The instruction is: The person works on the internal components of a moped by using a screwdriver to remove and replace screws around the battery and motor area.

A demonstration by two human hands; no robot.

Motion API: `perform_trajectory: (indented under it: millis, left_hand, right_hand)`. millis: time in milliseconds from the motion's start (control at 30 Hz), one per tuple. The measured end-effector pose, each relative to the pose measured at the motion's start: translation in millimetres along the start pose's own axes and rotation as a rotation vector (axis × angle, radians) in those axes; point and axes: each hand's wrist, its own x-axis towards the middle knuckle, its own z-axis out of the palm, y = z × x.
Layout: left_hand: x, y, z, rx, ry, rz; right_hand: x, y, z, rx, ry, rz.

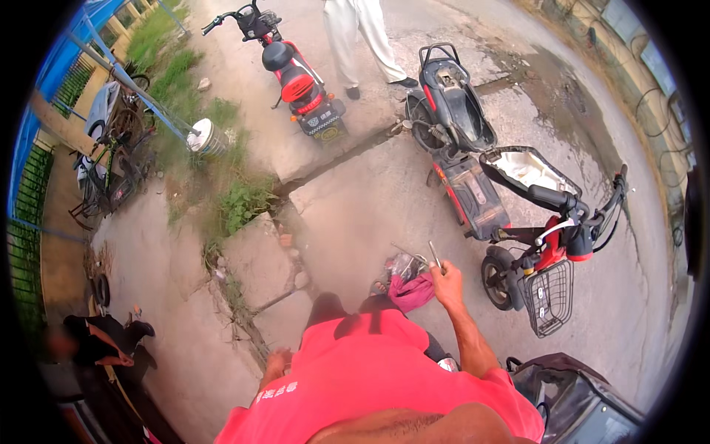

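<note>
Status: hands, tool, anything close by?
Right hand gripping metal tool. Left hand low at left side, grip unclear. Purple cloth just left of right hand in view. Scooter ahead right.

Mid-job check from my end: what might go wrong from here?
The slim metal tool juts from the right hand, so it might slip and drop near the magenta cloth. The red-and-black scooter with the wire basket has its seat turned underside-up, which could shift if knocked. The weedy crack in the concrete, on the left, could catch a foot.
</note>
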Motion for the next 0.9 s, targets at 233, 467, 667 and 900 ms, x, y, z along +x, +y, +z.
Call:
perform_trajectory:
  millis: [233, 467, 667, 900]
  left_hand:
    - [66.1, 233.3, -38.7, 0.086, 0.015, 0.135]
    - [199.0, 278.0, -59.2, 1.373, -0.254, 0.922]
    - [175.7, 528.3, 8.1, 0.223, -0.083, 0.003]
    - [149.1, 770.6, 118.1, 0.028, -0.103, 0.491]
  right_hand:
    - [137.7, 3.6, 83.3, 0.162, 0.024, 0.204]
    - [234.8, -26.5, 75.7, 0.074, 0.088, 0.234]
    - [356.6, -121.5, 44.6, 0.188, 0.282, 0.124]
    - [548.3, -229.3, -47.1, 0.05, 0.368, -0.081]
